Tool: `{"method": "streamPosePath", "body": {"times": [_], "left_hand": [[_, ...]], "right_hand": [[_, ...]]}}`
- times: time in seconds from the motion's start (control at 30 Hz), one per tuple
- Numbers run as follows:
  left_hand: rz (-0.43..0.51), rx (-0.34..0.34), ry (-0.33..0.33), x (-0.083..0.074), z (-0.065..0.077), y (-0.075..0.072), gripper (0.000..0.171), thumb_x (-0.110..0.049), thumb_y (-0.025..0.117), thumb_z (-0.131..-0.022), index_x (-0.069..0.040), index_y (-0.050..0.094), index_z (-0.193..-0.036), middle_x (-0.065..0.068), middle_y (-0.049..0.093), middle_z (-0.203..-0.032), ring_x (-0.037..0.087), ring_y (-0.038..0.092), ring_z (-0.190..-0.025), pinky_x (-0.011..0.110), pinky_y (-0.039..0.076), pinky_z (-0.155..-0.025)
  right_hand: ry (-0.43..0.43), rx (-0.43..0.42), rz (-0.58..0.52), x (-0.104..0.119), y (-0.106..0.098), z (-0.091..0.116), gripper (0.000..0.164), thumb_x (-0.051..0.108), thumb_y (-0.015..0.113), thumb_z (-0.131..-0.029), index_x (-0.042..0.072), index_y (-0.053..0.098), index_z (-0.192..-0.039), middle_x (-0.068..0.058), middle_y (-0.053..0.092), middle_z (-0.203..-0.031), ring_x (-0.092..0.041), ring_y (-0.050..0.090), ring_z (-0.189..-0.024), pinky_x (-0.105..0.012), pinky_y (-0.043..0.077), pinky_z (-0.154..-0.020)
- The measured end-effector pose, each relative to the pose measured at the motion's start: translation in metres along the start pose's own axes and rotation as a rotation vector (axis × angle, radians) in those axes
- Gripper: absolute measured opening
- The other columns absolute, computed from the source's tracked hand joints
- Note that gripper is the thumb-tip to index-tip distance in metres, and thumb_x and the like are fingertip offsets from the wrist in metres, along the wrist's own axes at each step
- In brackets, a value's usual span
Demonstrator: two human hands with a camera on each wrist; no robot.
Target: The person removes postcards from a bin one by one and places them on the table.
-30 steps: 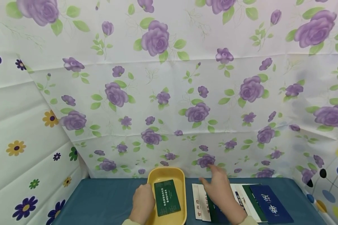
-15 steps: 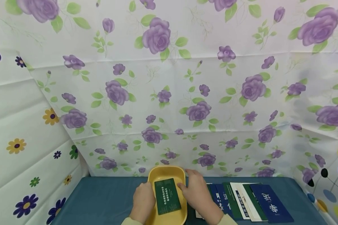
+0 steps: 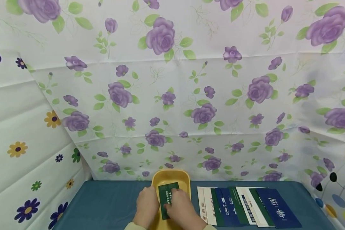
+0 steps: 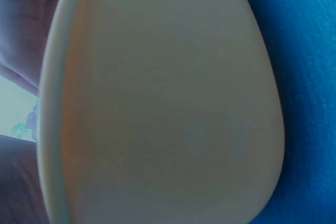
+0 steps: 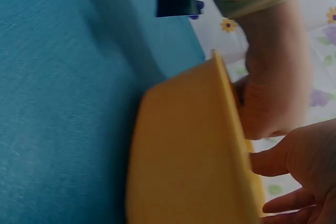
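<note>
A yellow plastic tray [image 3: 186, 179] stands on the table in the head view, with a dark green card [image 3: 162, 195] printed in white characters inside it. My left hand [image 3: 147, 205] grips the tray's left rim, fingers curled. Over the tray, my right hand [image 3: 182, 207] has its fingers and thumb on the card, covering its right part. The right wrist view shows that hand [image 5: 310, 169] reaching past the rim with thumb and fingers apart; the tray wall [image 5: 184, 156] hides the card there. Mostly tray wall [image 4: 173, 98] fills the left wrist view.
Right of the tray, several overlapping cards lie in a row, white, green and blue, ending in a large blue card [image 3: 279, 207] with white characters. A dark blue-green cloth [image 3: 109, 204] covers the table. Behind hangs a white sheet [image 3: 172, 80] with purple flowers.
My right hand has moved left from above the row of cards, past the tray's right rim, and down onto the green card. The left hand has stayed at the left rim.
</note>
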State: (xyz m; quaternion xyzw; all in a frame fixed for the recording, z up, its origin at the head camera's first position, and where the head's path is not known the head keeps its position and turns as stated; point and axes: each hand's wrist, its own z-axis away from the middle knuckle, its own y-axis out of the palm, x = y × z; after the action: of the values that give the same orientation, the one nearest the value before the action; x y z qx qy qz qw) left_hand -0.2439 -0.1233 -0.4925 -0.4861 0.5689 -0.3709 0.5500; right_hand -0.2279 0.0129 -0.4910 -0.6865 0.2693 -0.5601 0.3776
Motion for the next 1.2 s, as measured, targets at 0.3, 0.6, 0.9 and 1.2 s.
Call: {"method": "streamPosePath", "body": {"times": [0.3,0.6,0.9,1.2], "left_hand": [[0.012,0.003,0.006,-0.001,0.0,-0.002,0.014,0.001,0.065,-0.078,-0.007,0.056,-0.07,0.005,0.053,-0.061,0.018,0.056,-0.052,0.034,0.045,-0.044],[0.041,0.031,-0.006,0.004,-0.005,-0.002,0.015,0.001,0.068,-0.074,-0.007,0.056,-0.077,0.005,0.051,-0.064,0.019,0.054,-0.054,0.034,0.044,-0.046],[0.111,0.107,-0.057,0.006,-0.005,-0.005,0.016,0.003,0.067,-0.074,-0.003,0.057,-0.085,0.008,0.051,-0.068,0.02,0.054,-0.055,0.034,0.043,-0.045],[0.116,0.142,-0.058,0.006,-0.008,-0.007,0.019,0.003,0.067,-0.075,0.0,0.058,-0.091,0.008,0.051,-0.07,0.02,0.054,-0.056,0.033,0.043,-0.046]], "right_hand": [[0.005,0.0,0.117,-0.009,0.021,-0.004,0.049,0.035,0.076,-0.073,-0.001,0.058,-0.101,-0.007,0.055,-0.084,-0.02,0.054,-0.077,-0.036,0.047,-0.066],[0.027,0.036,0.237,-0.012,0.027,-0.006,0.059,0.043,0.075,-0.072,-0.005,0.056,-0.102,-0.011,0.054,-0.084,-0.025,0.053,-0.075,-0.039,0.048,-0.066],[0.065,0.117,0.235,-0.016,0.032,-0.004,0.093,0.064,0.073,-0.063,-0.01,0.052,-0.115,-0.021,0.055,-0.103,-0.031,0.057,-0.081,-0.04,0.049,-0.069],[0.072,0.072,0.249,-0.015,0.033,-0.005,0.088,0.06,0.08,-0.054,-0.005,0.053,-0.108,-0.014,0.053,-0.09,-0.027,0.052,-0.078,-0.039,0.048,-0.065]]}}
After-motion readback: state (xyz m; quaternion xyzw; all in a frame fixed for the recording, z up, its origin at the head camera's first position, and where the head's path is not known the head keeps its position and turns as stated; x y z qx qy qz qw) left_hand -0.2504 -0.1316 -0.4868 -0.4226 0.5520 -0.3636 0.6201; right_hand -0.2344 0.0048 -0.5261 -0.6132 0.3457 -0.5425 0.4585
